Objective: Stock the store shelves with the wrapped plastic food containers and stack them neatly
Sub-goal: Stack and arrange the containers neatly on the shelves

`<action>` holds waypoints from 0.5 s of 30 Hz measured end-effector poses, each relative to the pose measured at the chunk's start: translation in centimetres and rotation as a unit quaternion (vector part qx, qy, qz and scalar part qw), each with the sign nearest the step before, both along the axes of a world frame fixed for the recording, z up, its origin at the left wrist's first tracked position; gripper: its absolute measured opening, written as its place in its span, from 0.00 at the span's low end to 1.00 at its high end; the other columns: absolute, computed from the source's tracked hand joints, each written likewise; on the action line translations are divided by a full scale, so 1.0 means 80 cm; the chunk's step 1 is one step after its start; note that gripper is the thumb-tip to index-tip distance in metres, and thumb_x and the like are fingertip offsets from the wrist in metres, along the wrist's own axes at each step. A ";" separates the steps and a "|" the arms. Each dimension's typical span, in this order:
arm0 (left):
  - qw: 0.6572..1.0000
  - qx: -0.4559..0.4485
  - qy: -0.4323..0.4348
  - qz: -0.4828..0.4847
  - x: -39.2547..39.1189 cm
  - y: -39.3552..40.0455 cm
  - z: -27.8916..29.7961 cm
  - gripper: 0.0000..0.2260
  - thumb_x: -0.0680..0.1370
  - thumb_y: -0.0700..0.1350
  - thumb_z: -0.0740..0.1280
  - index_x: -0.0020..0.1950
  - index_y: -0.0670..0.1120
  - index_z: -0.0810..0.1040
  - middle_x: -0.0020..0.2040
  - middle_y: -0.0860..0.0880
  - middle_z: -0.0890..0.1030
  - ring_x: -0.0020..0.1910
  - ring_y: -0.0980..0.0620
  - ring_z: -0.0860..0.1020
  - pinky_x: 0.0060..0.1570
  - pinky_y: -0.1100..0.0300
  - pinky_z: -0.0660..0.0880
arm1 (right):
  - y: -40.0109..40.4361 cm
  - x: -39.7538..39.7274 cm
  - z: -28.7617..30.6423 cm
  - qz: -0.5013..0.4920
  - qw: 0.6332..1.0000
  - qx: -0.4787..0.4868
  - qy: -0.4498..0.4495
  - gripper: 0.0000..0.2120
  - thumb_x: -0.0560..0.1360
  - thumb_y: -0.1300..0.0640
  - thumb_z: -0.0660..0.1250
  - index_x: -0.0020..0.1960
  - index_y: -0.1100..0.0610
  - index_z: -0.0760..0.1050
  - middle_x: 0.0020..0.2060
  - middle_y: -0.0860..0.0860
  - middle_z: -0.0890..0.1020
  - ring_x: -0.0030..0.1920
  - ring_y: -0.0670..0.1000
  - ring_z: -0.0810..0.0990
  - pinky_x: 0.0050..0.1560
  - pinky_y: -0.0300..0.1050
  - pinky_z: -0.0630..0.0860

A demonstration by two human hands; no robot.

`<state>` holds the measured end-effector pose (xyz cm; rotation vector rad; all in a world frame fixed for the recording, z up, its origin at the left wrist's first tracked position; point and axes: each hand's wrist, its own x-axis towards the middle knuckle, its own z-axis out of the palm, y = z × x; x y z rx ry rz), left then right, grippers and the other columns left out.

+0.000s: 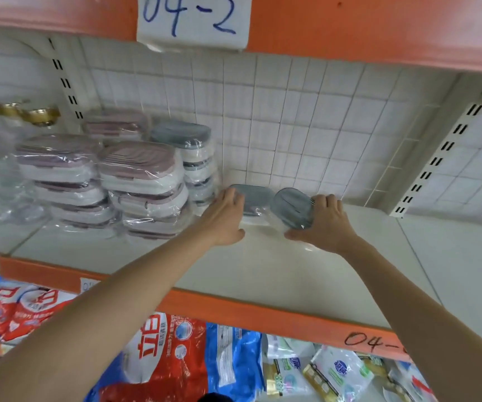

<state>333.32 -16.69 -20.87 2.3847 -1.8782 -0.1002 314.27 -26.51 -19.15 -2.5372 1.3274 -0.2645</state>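
Two wrapped containers with grey lids lie side by side on the cream shelf (306,274), near the tiled back wall. My left hand (224,219) lies flat against the left one (255,198), fingers straight. My right hand (325,223) grips the right one (290,207), fingers curled over its lid and thumb at its front. To the left stand stacks of wrapped containers: a grey-lidded stack (193,161) at the back and pink-lidded stacks (144,187) (63,175) in front.
An orange shelf edge (234,311) runs below my arms, marked "04-". A paper label "04-2" (193,18) hangs on the orange shelf above. Detergent bags (170,358) fill the lower shelf. Gold-topped wrapped items (28,113) sit at the far left. A slotted upright (437,161) stands on the right.
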 end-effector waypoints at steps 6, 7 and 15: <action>0.992 0.123 0.005 -0.002 0.012 -0.067 -0.012 0.51 0.71 0.62 0.69 0.77 0.46 0.35 0.77 0.46 0.34 0.76 0.47 0.36 0.74 0.44 0.43 | 0.031 -0.076 -0.040 -0.011 0.999 0.006 0.035 0.45 0.63 0.36 0.73 0.69 0.58 0.60 0.62 0.53 0.66 0.63 0.54 0.65 0.64 0.45 0.63; 0.992 0.123 0.005 -0.002 0.011 -0.071 -0.012 0.51 0.71 0.62 0.68 0.77 0.46 0.35 0.77 0.46 0.35 0.76 0.47 0.36 0.74 0.45 0.41 | 0.034 -0.080 -0.043 -0.011 0.999 0.005 0.036 0.45 0.63 0.36 0.73 0.69 0.58 0.59 0.62 0.53 0.66 0.63 0.54 0.65 0.64 0.45 0.63; 0.996 0.075 0.035 0.024 -0.005 -0.039 -0.013 0.48 0.67 0.62 0.72 0.76 0.46 0.49 0.69 0.45 0.56 0.70 0.44 0.55 0.69 0.49 0.59 | 0.057 -0.065 -0.040 -0.046 0.995 0.006 0.088 0.46 0.67 0.35 0.69 0.71 0.61 0.52 0.65 0.55 0.63 0.66 0.55 0.63 0.66 0.46 0.61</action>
